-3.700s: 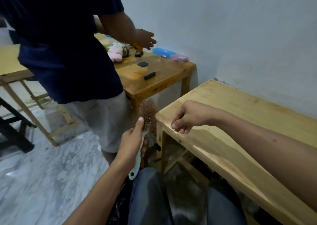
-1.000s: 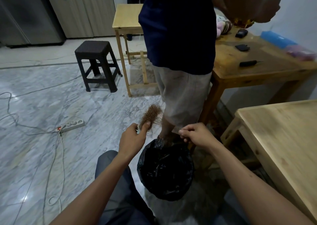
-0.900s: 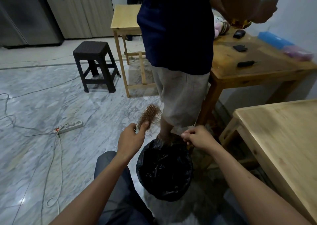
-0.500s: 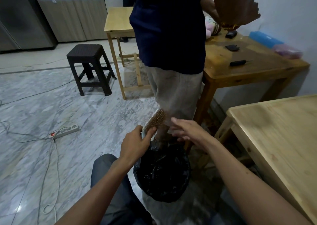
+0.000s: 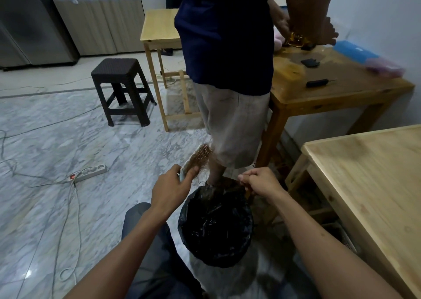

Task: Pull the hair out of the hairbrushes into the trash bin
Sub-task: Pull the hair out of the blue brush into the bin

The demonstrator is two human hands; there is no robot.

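My left hand (image 5: 172, 190) grips the handle of a hairbrush (image 5: 198, 158), whose brown bristled head points up and away, tangled with hair. A trash bin (image 5: 216, 227) lined with a black bag stands on the floor just below and right of it. My right hand (image 5: 262, 181) hovers over the bin's far rim with fingers curled and fingertips pinched together; whether hair is between them is too small to tell. A few strands hang at the bin's near-left rim.
A person in a dark shirt and light shorts (image 5: 230, 70) stands right behind the bin. Wooden tables stand at the right (image 5: 373, 184) and far right (image 5: 337, 82). A dark stool (image 5: 120, 88) and a power strip (image 5: 90, 172) with cables lie on the marble floor.
My right hand, spread open beside the brush half a second ago, has drawn back to the right with fingers pinched over the bin. The brush stays held in my left hand.
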